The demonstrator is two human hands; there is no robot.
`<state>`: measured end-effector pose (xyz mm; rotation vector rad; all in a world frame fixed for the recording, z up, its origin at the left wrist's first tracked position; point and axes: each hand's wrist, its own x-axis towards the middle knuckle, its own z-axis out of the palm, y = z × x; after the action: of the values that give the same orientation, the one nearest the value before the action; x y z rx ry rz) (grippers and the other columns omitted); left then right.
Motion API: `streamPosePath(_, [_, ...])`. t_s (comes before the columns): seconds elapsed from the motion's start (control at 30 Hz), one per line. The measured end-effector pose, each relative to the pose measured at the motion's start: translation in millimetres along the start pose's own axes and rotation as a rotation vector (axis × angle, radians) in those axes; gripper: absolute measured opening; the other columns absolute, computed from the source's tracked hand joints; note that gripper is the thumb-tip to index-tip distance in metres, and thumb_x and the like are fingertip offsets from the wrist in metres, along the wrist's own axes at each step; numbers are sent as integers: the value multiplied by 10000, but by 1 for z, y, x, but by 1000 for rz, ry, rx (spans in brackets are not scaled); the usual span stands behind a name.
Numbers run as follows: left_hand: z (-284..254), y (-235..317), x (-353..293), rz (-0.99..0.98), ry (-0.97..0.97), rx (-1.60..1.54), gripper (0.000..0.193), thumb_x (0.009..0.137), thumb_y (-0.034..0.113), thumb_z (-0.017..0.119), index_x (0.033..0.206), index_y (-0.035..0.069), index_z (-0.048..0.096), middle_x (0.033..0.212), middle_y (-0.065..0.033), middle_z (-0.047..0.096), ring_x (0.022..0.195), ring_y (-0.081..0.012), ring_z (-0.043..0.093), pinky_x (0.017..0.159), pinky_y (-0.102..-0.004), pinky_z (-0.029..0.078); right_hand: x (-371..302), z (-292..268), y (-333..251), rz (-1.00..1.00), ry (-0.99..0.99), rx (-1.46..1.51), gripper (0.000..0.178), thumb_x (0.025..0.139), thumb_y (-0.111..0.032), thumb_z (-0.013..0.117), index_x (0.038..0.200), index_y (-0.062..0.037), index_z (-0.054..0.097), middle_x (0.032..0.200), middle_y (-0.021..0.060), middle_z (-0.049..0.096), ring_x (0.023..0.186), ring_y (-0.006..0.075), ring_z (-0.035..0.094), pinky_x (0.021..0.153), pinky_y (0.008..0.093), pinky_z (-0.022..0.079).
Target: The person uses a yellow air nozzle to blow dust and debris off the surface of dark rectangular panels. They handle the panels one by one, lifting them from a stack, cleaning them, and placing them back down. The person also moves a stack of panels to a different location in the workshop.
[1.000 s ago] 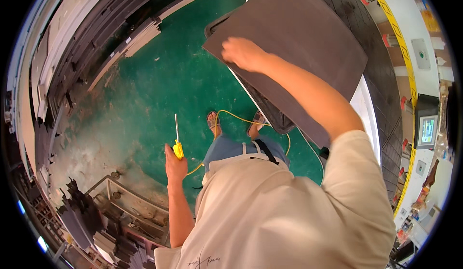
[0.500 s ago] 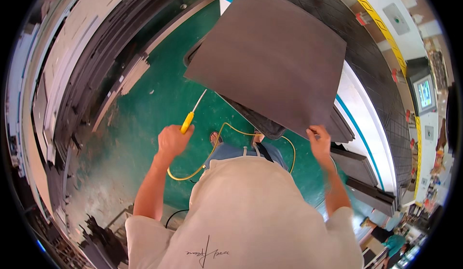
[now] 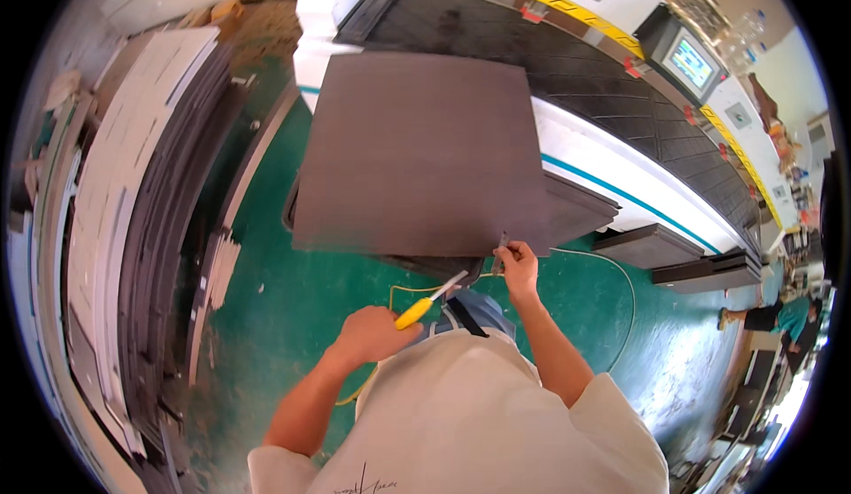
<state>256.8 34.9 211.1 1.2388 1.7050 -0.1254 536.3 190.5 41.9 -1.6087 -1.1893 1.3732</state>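
My left hand [image 3: 370, 334] is closed around the yellow handle of a tool [image 3: 411, 313] with a straight pale metal shaft. Its tip points up and right, just short of the near edge of a large dark brown sheet [image 3: 417, 157]. I cannot make out the tool's exact kind. At that edge, right of the middle, my right hand [image 3: 521, 268] pinches a short, thin grey strip [image 3: 499, 262] that looks like metal. The strip's upper end overlaps the sheet. The sheet lies flat on top of a dark stack or stand, mostly hidden beneath it.
Behind the sheet runs a long white machine bed with a dark top [image 3: 567, 77], a yellow rail and a control screen [image 3: 691, 62]. Dark panels [image 3: 651, 246] lean along its base. Long stacked boards [image 3: 168, 175] stand at left. A yellow hose crosses the green floor. A person [image 3: 792, 317] is far right.
My view has turned, so the sheet now sits squarely before me. My hands have come closer together, the left bringing its tool to the sheet's near edge. The strip in my right hand now shows.
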Motion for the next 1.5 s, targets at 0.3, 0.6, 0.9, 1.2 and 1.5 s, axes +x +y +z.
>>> streamPosePath(0.3, [-89, 12, 85, -136, 471, 43, 641, 916, 581, 569, 896, -32, 754, 940, -264, 732, 933, -454, 701, 832, -518, 553, 88, 1, -72, -116, -39, 20, 202, 917, -148, 740, 1022, 20, 700, 847, 47, 703, 693, 100, 622, 583, 267, 507])
streamPosePath(0.6, [-179, 116, 172, -101, 312, -483, 445, 851, 447, 664, 772, 11, 699, 548, -52, 610, 452, -183, 606, 563, -349, 525, 252, -75, -226, -626, 124, -144, 130, 979, -104, 671, 971, 26, 660, 762, 65, 668, 670, 97, 600, 646, 276, 505])
streamPosePath(0.9, [-159, 82, 192, -120, -168, -597, 561, 968, 551, 616, 887, 7, 732, 789, -99, 704, 681, -206, 707, 663, -369, 569, 394, -148, -499, -1520, 831, -510, 138, 961, -121, 675, 1073, -60, 728, 1003, 117, 739, 903, 331, 695, 783, 418, 555])
streamPosePath(1.2, [-121, 44, 155, -258, 133, -432, 629, 944, 676, 587, 899, 73, 762, 763, -37, 741, 714, -177, 711, 688, -346, 563, 493, -126, -519, -991, 1019, -1324, 388, 934, -162, 596, 1309, -70, 637, 1353, 198, 618, 1335, 353, 519, 1081, 528, 435])
streamPosePath(1.5, [-123, 0, 168, -145, 264, -1176, 695, 1013, 659, 511, 1032, -23, 642, 892, -132, 720, 760, -236, 719, 676, -340, 601, 95, 182, -157, -115, -1332, 123, 779, 1035, -409, 622, 1631, -53, 269, 1571, 174, 426, 1439, 261, 428, 1166, 415, 393])
